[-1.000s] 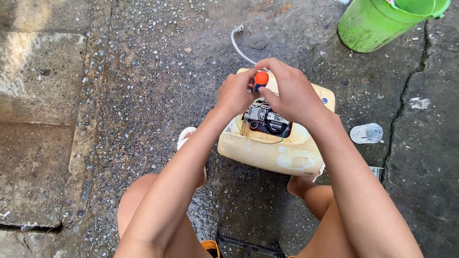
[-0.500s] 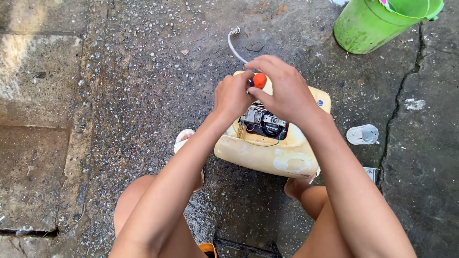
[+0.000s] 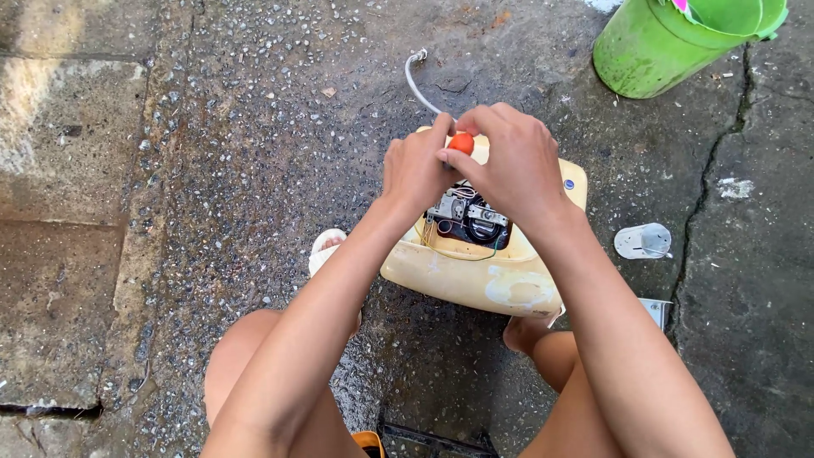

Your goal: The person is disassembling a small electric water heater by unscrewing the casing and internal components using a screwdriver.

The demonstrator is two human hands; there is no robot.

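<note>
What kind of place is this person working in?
Probably an outdoor yard or pavement: the ground is rough, damp grey concrete with cracks, a green plastic bucket stands on it, and the person squats over a cream plastic appliance casing set straight on the ground.

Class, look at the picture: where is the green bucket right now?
The green bucket stands at the head view's top right corner on the concrete ground, beyond the cream housing, apart from both hands.

The bucket [image 3: 678, 47] at one o'clock is cut off by the top edge. The far end of the housing [image 3: 487, 271] is hidden by both hands. A black frame [image 3: 432, 441] is cropped at six o'clock.
</note>
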